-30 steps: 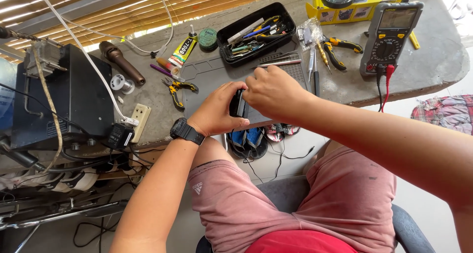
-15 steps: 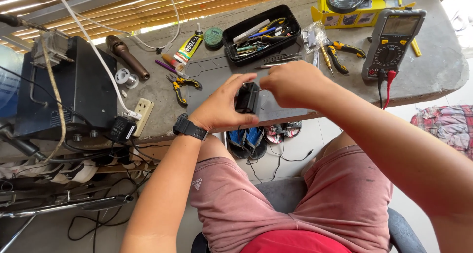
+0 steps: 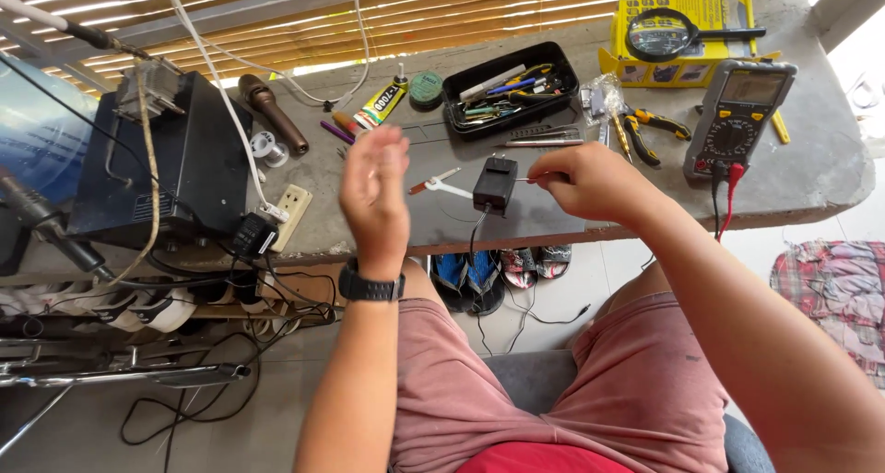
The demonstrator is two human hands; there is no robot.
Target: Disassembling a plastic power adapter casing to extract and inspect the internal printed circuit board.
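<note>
Gripping was confined to the right hand, whose fingers were closed on a thin metal tool with its tip at one small black power adapter. That adapter rested on the dark mat near the front edge of the concrete bench, its single cord hanging off the edge toward the floor. Whether the hand also touched the adapter could not be determined. The left hand was raised above the bench, open, fingers spread, holding nothing; one black watch sat on its wrist.

Counted on the bench: one black tray of small tools behind the adapter; one multimeter at the right with two leads, one red and one black; one magnifying glass lying on one yellow box; one pair of pliers with black and yellow handles beside the tray; one glue tube; one white power strip at the front left edge; one large black box at the far left. Pairs of sandals lay on the floor under the bench; their count was unclear.
</note>
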